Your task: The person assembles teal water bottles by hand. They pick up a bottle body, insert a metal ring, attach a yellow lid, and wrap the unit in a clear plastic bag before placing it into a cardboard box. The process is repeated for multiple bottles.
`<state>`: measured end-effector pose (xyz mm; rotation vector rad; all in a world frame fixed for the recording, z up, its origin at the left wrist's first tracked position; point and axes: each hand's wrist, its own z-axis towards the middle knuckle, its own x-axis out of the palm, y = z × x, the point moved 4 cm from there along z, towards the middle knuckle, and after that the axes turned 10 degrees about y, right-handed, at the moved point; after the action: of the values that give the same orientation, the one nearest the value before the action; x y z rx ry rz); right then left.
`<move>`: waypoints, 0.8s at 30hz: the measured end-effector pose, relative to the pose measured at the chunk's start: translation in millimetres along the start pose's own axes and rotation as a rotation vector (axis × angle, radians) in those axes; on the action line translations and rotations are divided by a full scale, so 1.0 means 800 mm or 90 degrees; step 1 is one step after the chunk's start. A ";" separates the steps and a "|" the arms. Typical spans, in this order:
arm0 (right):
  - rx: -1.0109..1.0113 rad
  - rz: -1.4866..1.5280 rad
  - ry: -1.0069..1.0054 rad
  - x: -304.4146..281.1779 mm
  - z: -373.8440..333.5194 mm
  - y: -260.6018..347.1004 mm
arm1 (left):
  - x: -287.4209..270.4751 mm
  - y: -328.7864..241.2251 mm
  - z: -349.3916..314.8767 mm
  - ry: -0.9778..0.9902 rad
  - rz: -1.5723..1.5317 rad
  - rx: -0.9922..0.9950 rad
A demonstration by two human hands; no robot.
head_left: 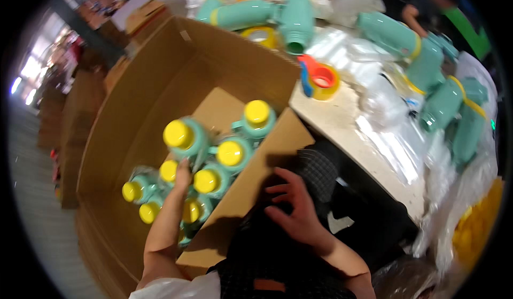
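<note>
The fingers of my left hand (183, 178) reach down against the near side of a teal bottle (196, 139) with a yellow cap; their tips are hidden, so I cannot tell how tightly they close on it. That bottle is inside the carton (133, 88), looking higher than the capped bottles (206, 181) around it. I judge that I am at the placing step, and the next move calls for seating this bottle upright beside its neighbours before letting go. My left forearm slants up from the lower edge into the carton. My right hand (296, 209) hangs just beside the carton's flap (283, 136), fingers loosely spread and bent, holding nothing. Farther out, the desk (334, 116) bears a tape dispenser (322, 77), clear plastic wrap (382, 104) and teal bottles lying uncapped (295, 24).
</note>
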<state>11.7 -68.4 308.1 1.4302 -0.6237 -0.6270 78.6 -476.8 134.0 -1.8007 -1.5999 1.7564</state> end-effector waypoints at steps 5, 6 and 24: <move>0.006 -0.058 -0.453 -0.223 -0.083 -0.058 | 0.058 0.051 -0.009 0.265 -0.639 -0.246; -0.008 -0.071 -0.555 -0.271 -0.083 -0.047 | 0.040 0.086 -0.009 0.217 -0.554 -0.277; -0.056 -0.401 -0.963 -0.584 -0.117 0.020 | 0.342 -0.423 -0.166 0.704 -0.233 0.347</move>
<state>-244.1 333.7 312.2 0.8205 -1.2459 -2.2594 -74.0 -64.0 249.1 -1.5642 -0.7920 0.6546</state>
